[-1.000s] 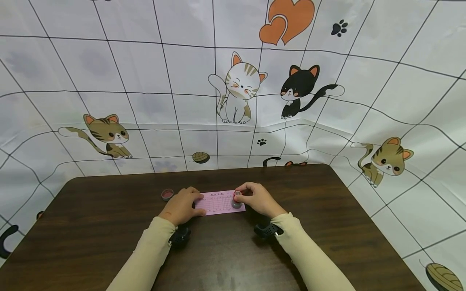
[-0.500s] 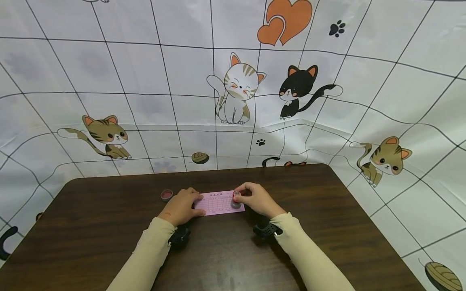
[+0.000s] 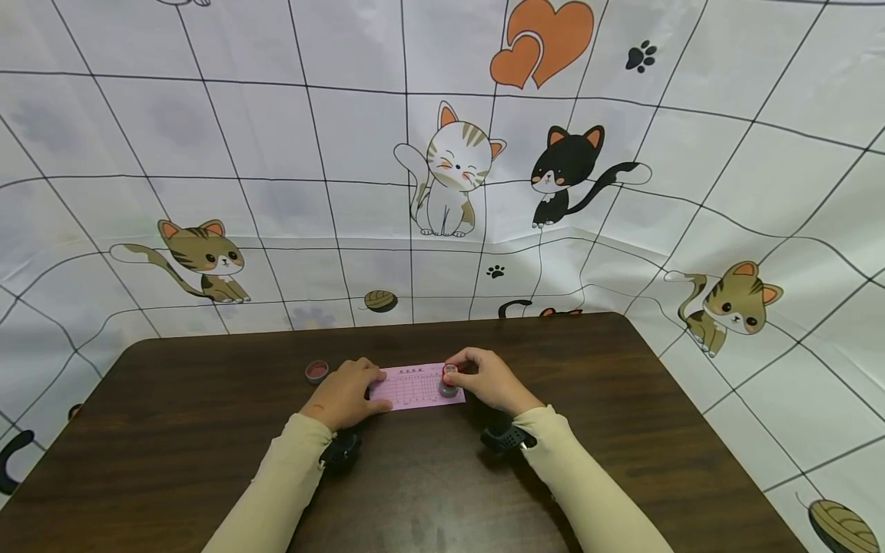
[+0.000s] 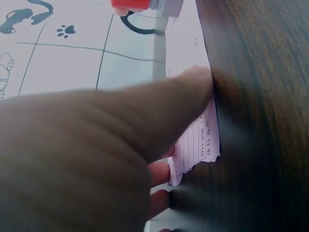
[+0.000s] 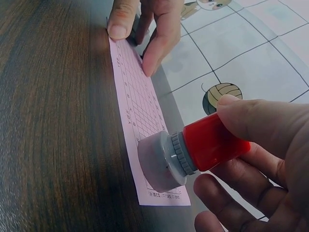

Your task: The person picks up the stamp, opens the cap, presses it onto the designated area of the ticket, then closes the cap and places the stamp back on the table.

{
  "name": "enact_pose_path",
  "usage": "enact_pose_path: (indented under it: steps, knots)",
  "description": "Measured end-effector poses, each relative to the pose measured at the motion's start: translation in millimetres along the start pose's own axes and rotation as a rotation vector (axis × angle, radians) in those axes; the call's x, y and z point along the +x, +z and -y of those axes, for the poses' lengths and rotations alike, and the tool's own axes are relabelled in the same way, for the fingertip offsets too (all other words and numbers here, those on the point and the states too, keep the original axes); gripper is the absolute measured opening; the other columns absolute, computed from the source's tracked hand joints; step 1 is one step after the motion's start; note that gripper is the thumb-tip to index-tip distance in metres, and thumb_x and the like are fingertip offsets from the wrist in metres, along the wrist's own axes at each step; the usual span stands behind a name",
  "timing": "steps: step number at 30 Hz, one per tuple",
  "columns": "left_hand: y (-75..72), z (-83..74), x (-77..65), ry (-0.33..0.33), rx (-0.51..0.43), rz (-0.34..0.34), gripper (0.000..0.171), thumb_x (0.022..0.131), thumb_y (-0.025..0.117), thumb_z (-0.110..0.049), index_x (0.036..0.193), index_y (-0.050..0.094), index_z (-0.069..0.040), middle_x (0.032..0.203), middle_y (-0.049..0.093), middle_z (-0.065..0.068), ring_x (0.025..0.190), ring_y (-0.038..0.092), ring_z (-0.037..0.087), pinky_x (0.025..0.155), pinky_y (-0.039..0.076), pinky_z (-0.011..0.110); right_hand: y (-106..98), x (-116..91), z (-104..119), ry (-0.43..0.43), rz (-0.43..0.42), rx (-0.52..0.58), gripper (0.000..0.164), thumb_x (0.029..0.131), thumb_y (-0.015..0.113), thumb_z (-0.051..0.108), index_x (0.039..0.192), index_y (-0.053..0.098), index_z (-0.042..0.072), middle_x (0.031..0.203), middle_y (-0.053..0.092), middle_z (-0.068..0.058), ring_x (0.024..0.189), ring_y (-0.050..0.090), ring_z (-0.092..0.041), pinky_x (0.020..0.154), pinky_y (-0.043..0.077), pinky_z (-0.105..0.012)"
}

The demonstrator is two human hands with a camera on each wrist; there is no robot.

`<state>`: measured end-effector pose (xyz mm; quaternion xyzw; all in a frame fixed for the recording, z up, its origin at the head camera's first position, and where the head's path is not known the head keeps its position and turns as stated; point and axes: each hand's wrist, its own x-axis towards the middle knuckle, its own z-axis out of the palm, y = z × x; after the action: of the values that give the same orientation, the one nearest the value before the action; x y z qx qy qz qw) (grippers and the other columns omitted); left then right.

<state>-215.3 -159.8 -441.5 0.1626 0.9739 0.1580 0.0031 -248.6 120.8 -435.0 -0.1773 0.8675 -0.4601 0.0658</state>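
Stamp (image 5: 199, 145), pinched by the right hand (image 3: 492, 379) on the right end of the pink slip (image 3: 412, 385), could smear if the left hand (image 3: 346, 392), spread across the other end, lets it slide.

The left hand (image 4: 96, 150) presses its thumb on the edge of a pink printed slip (image 4: 187, 46) on the dark wooden table (image 4: 260, 121). A red-and-grey object (image 4: 133, 4) shows, cut off, at the top.
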Motion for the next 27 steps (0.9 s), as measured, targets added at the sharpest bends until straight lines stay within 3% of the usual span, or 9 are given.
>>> enact_pose_path:
  steps: [17, 27]
  knots:
    - [-0.2, -1.7, -0.6, -0.017, -0.008, -0.013, 0.065, 0.084, 0.085, -0.043, 0.133, 0.068, -0.003, 0.131, 0.064, 0.015, 0.119, 0.058, 0.035, 0.105, 0.047, 0.054, -0.6, 0.0, -1.1, -0.025, 0.008, 0.017, 0.018, 0.094, 0.079, 0.021, 0.107, 0.075, 0.01, 0.1, 0.069, -0.002, 0.088, 0.062, -0.016, 0.075, 0.051, -0.032]
    - [-1.4, -3.5, -2.5, -0.032, -0.065, -0.003, 0.065, 0.085, 0.086, -0.038, 0.135, 0.066, -0.002, 0.14, 0.058, 0.019, 0.129, 0.054, 0.039, 0.109, 0.044, 0.055, -0.5, 0.2, -1.0, -0.012, 0.008, 0.016, 0.017, 0.094, 0.079, 0.021, 0.107, 0.075, 0.011, 0.1, 0.069, -0.002, 0.087, 0.062, -0.017, 0.075, 0.051, -0.031]
